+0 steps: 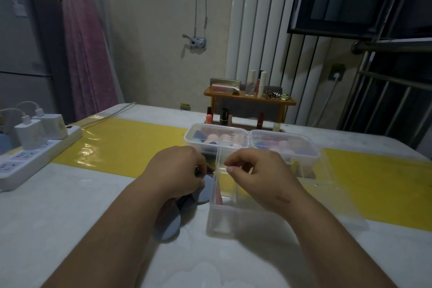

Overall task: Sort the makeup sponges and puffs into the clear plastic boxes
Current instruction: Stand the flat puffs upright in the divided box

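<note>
A near clear plastic box [217,220] stands on the table in front of me, with a pink piece showing through its left wall. My right hand [259,177] hovers over its far left rim, thumb and forefinger pinched at the rim edge. My left hand [177,173] is curled over a pile of round grey-blue puffs [168,224] left of the box and grips some of them. Two more clear boxes stand behind: the left box [194,133] holds blue and pink sponges, the right box [313,147] holds pink and blue ones.
A white power strip [30,159] with chargers lies at the table's left edge. Lipsticks [224,116] and a small wooden shelf [247,98] with bottles stand behind the boxes. A yellow sheet [121,145] runs across the table.
</note>
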